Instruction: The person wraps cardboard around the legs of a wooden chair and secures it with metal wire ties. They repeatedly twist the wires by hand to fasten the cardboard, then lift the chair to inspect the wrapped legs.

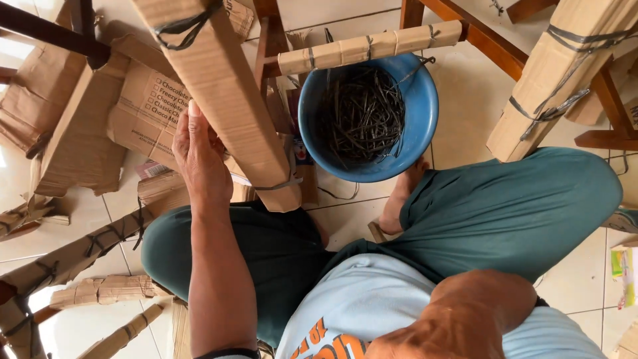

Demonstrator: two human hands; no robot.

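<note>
My left hand (199, 156) grips a long furniture leg wrapped in brown cardboard (226, 100), which slants from the top left down toward my knees and is tied with dark strips. The fingers curl behind the leg's left side. Just right of it stands a blue plastic bowl (425, 113) holding a tangle of dark strips (359, 113). Only my right arm's bent elbow (458, 319) shows at the bottom; the right hand itself is out of view. I sit cross-legged on a tiled floor in teal trousers.
A cardboard-wrapped rung (369, 46) crosses above the bowl. Another wrapped leg (558, 73) slants at the right among bare wooden frame parts (492, 50). Flattened cardboard boxes (80, 126) lie at the left, and more wrapped pieces (73, 256) lie at the lower left.
</note>
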